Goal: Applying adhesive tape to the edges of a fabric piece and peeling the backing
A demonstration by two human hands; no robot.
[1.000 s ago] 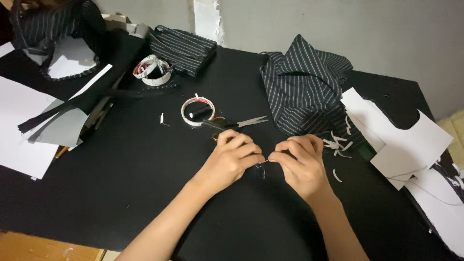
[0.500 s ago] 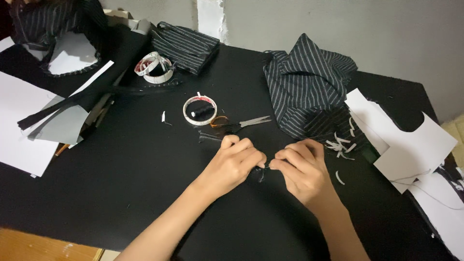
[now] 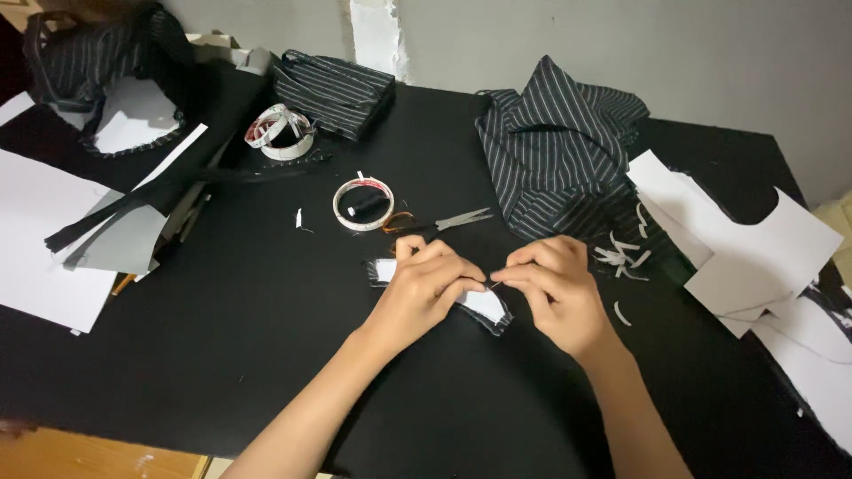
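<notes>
My left hand (image 3: 426, 284) and my right hand (image 3: 555, 288) meet over a small dark fabric piece with a white lining (image 3: 484, 306) that lies on the black table (image 3: 266, 355). Both hands pinch it between thumb and fingers, fingertips almost touching near the middle. One end of the piece (image 3: 382, 270) sticks out to the left of my left hand. Just beyond the hands lie scissors with brown handles (image 3: 435, 222) and a white tape ring holding a black thread spool (image 3: 364, 204).
A heap of dark striped fabric (image 3: 559, 151) lies at the back right, with white trimmings (image 3: 621, 253) beside it. White paper pattern pieces (image 3: 754, 248) cover the right side; white and grey sheets (image 3: 53, 239) lie at left. A second tape roll (image 3: 282, 133) and folded striped cloth (image 3: 335, 84) sit at the back.
The hands have opened the small piece a little, so its white lining now shows under and left of my fingers. The view has shifted slightly lower.
</notes>
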